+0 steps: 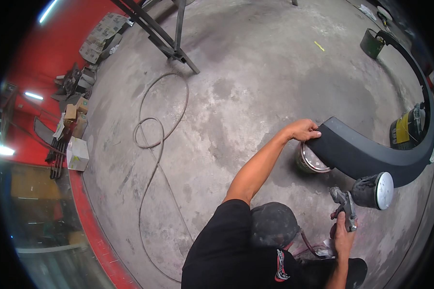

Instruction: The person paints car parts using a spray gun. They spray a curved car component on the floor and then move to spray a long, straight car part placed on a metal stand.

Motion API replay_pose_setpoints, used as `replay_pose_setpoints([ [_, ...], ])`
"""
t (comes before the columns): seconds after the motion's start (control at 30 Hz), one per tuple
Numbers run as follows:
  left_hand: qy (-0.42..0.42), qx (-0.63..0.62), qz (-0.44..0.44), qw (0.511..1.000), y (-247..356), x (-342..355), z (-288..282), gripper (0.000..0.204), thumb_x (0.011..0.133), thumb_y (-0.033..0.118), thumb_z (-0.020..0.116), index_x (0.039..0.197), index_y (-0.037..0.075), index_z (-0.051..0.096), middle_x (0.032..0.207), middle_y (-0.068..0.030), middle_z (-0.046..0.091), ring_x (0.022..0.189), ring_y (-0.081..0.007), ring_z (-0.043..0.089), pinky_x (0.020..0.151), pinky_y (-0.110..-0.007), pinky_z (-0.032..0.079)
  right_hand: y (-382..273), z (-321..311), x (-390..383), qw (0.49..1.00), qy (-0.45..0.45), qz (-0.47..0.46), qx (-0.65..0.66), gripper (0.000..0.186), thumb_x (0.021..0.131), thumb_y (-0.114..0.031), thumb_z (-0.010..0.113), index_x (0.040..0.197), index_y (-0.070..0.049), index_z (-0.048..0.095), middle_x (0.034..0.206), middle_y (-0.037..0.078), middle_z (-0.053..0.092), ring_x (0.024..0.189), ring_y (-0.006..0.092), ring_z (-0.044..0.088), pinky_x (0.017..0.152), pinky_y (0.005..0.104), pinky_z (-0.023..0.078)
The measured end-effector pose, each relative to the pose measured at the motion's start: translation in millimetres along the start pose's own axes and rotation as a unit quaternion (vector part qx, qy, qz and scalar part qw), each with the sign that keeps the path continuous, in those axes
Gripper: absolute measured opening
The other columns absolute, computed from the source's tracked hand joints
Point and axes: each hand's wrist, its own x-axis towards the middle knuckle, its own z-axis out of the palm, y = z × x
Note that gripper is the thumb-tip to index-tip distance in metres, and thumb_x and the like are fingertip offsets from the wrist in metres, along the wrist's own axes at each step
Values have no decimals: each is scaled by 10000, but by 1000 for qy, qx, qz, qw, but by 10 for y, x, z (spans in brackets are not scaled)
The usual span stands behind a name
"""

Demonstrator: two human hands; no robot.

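The wearer's own hands are lying out of view; I cannot tell either grip's state. A capped co-worker (275, 225) is crouching, right hand (343, 239) holding a spray gun (345, 204), left hand (301, 130) holding the black panel (371, 156) above a tin (312, 161). The panel is curving past a yellow-labelled bucket (400, 130) toward a green bucket (370, 44).

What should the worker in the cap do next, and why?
Perhaps bring the spray gun toward the dark curved panel: the worker's right hand grips the gun, while the left hand touches the panel's end and could steady it.
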Motion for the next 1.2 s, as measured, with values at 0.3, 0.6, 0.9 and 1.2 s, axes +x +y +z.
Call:
replay_pose_setpoints([
  [0.3, 43, 19, -23, 999, 289, -107, -20, 371, 913, 319, 567, 1082, -2, 647, 897, -144, 672, 825, -211, 615, 757, -356, 483, 96, -28, -24, 999, 9, 15, 28, 403, 932, -383, 580, 804, -4, 629, 509, -17, 466, 409, 70, 431, 401, 249, 313],
  [0.6, 36, -73, -71, 994, 41, 4, 10, 339, 897, 294, 601, 951, -36, 659, 793, -106, 661, 742, -180, 602, 688, -341, 473, 212, -31, -31, 999, 15, 8, 36, 430, 917, -400, 595, 785, 8, 630, 492, -13, 470, 414, 78, 454, 406, 252, 331],
  [0.9, 29, -141, -114, 983, 87, -120, -33, 617, 878, 395, 634, 1273, -44, 456, 1125, -157, 597, 1049, -229, 567, 827, -350, 500, 222, -33, -2, 999, 15, 20, 40, 429, 918, -394, 595, 791, 15, 623, 493, -9, 469, 414, 78, 449, 407, 248, 330],
  [1.2, 74, -495, -331, 800, -273, -683, 896, 849, 842, 318, 691, 1452, 59, 161, 1450, -203, 280, 1265, -435, 398, 922, -492, 498, 232, -59, 4, 999, 18, 33, 31, 387, 921, -343, 600, 791, 20, 625, 538, -9, 490, 465, 73, 459, 438, 260, 348],
])
